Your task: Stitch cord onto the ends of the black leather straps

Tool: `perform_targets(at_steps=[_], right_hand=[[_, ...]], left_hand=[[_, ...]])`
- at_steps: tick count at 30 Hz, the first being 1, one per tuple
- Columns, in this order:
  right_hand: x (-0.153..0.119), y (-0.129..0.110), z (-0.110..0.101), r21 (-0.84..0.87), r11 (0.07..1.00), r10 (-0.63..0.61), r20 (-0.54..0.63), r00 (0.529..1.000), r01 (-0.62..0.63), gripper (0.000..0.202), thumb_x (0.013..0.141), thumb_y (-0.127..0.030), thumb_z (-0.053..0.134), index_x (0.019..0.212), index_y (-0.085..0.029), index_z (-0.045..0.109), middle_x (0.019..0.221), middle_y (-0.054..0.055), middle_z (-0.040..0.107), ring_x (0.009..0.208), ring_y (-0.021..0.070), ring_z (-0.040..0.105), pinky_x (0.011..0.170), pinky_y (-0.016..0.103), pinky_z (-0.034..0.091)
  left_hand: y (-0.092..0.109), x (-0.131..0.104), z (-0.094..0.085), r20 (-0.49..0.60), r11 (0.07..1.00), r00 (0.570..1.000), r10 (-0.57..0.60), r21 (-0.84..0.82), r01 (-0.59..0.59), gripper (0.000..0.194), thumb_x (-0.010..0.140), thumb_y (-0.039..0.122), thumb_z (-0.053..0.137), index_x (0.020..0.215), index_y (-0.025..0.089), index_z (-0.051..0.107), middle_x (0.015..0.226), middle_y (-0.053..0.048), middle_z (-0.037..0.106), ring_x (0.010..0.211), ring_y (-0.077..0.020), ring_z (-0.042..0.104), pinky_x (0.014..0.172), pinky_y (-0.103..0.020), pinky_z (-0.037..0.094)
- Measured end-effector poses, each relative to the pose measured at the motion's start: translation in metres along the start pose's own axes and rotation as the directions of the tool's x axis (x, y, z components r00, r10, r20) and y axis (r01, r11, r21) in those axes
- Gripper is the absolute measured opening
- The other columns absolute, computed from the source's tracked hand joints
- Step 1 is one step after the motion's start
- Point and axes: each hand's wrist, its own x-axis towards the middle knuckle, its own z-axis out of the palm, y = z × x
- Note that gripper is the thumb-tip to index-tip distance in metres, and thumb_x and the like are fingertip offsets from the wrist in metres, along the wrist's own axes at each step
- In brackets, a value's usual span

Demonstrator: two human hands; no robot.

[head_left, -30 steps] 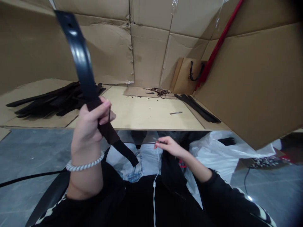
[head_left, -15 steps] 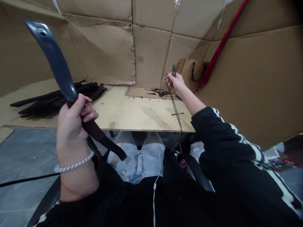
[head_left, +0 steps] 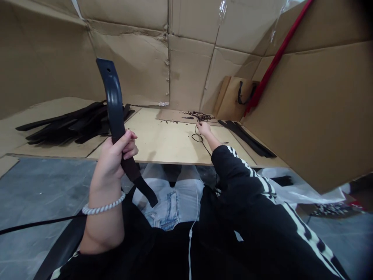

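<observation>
My left hand point(head_left: 121, 151) is closed around a dark strap point(head_left: 114, 93) held up above the table's front edge. Its upper part is stiff, curved and glossy with a small hole near the tip; the lower end hangs as a flat black band over my lap. My right hand point(head_left: 204, 127) is low over the table with its fingertips pinched on a thin dark cord point(head_left: 201, 139), which loops beside it and trails off the front edge. Just beyond those fingers lies a tangled pile of dark cord point(head_left: 201, 116), with a small dark pointed tool point(head_left: 188, 118) beside it.
Black strips point(head_left: 70, 122) are heaped at the left of the table point(head_left: 157, 144). More long black strips point(head_left: 247, 138) lie at the right. Cardboard walls point(head_left: 192, 70) enclose the back and sides. A paper bag point(head_left: 233, 97) stands at the back right by a red strip point(head_left: 276, 62).
My right hand has dropped toward the table by the cord pile; the dark tool it held up is no longer visible in it. My left hand has moved right, with the strap more upright.
</observation>
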Motion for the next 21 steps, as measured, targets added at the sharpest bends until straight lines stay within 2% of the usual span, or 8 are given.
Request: perform_targets(at_steps=[3,6,10,14,21], right_hand=[[-0.008,0.013,0.007,-0.058,0.997,0.051,0.000,0.999,-0.051,0.030,0.096,-0.035,0.058,0.116,-0.014,0.062,0.118,0.009,0.064,0.106,0.0218,0.063,0.094,0.045,0.051],[-0.021,0.021,0.013,-0.092,0.995,0.051,0.007,0.999,-0.050,0.032,0.096,-0.036,0.057,0.119,-0.014,0.060,0.121,0.010,0.063,0.109,0.0225,0.062,0.096,0.046,0.050],[-0.037,0.024,0.018,-0.129,0.991,-0.019,0.021,1.000,0.022,0.033,0.098,-0.037,0.054,0.120,-0.014,0.060,0.119,0.010,0.064,0.108,0.0218,0.062,0.096,0.045,0.050],[-0.040,0.021,0.014,-0.176,0.979,-0.091,0.091,0.992,0.106,0.031,0.097,-0.038,0.054,0.115,-0.014,0.062,0.114,0.009,0.066,0.103,0.0203,0.064,0.093,0.043,0.051],[-0.051,0.024,0.014,-0.286,0.927,-0.194,0.186,0.963,0.242,0.028,0.096,-0.036,0.057,0.112,-0.014,0.064,0.119,0.010,0.063,0.113,0.0228,0.059,0.099,0.046,0.047]], left_hand=[[-0.003,-0.001,0.000,0.016,1.000,1.000,-0.009,-0.030,0.010,0.013,0.079,0.019,0.073,0.072,0.012,0.065,0.056,0.004,0.031,0.046,-0.0022,0.023,0.037,-0.016,0.020],[-0.005,-0.003,0.000,0.027,0.998,0.999,-0.029,-0.052,0.031,0.011,0.079,0.017,0.072,0.072,0.011,0.065,0.057,0.004,0.033,0.047,-0.0015,0.024,0.037,-0.013,0.022],[-0.008,-0.003,-0.002,0.036,0.998,0.998,-0.044,-0.041,0.045,0.011,0.080,0.016,0.070,0.072,0.011,0.064,0.059,0.004,0.035,0.046,-0.0009,0.025,0.037,-0.012,0.022],[-0.011,-0.004,-0.002,0.054,0.999,0.998,-0.043,0.002,0.043,0.016,0.082,0.024,0.071,0.072,0.013,0.063,0.055,0.005,0.032,0.043,-0.0013,0.024,0.036,-0.015,0.020],[-0.015,-0.010,0.014,0.186,0.965,0.959,-0.215,-0.109,0.238,0.027,0.077,0.036,0.076,0.074,0.016,0.059,0.051,0.010,0.027,0.037,-0.0005,0.023,0.043,-0.016,0.034]])
